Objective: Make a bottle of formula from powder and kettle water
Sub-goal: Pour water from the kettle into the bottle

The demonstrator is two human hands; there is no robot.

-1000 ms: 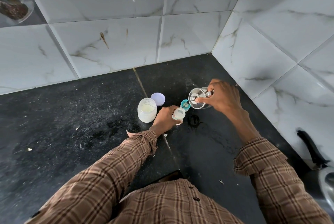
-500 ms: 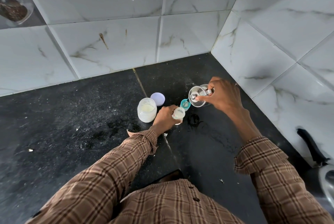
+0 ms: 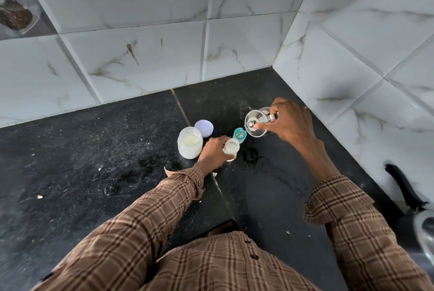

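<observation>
Two hands work near the corner of a black stone bench (image 3: pixel 94 161), seen from the single head view. The left hand (image 3: pixel 212 153) has its fingers curled round a small baby bottle (image 3: pixel 231 148), which stands upright on the bench with pale contents showing through its open mouth. The right hand (image 3: pixel 287 121) grips the handle of a small glass kettle (image 3: pixel 254 124) with a metal lid, its thumb pressed on the lid's edge; the kettle is tilted with its spout toward the bottle, above a teal cap (image 3: pixel 240 134) that lies just behind the bottle. A thin line runs down from the spout, though where it lands cannot be told. Just left of the left hand stands an open jar of pale powder (image 3: pixel 189 142), with its lilac lid (image 3: pixel 203 128) lying flat behind it. Both arms wear brown checked sleeves (image 3: pixel 145 215). A dark wet ring (image 3: pixel 251 155) marks the bench right of the bottle.
</observation>
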